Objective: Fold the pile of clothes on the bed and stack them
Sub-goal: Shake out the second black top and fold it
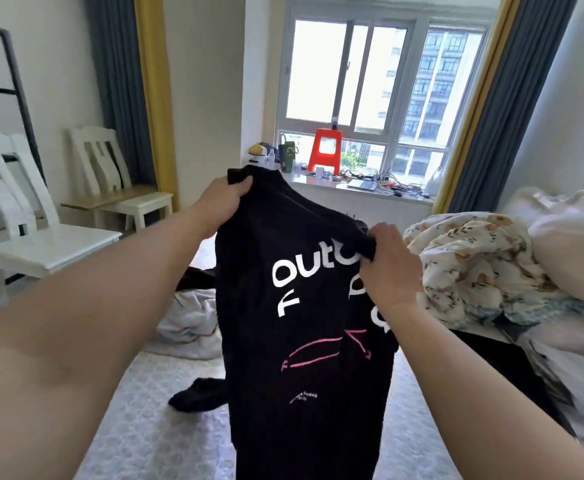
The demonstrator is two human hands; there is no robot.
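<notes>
A black T-shirt [304, 341] with white letters and a pink line drawing hangs in the air in front of me, above the bed [152, 427]. My left hand [223, 200] grips its upper left edge near the shoulder. Lower and to the right, my right hand [387, 261] pinches the other top edge. The shirt's bottom runs out of the frame. Behind it on the bed lie a light grey garment [188, 323] and a black garment [197, 394], both partly hidden.
A floral quilt [474, 265] and white bedding [571, 258] are heaped on the right of the bed. White chairs [41, 237] stand at the left. A window ledge [370, 188] at the back holds a red stool [325, 150] and cables.
</notes>
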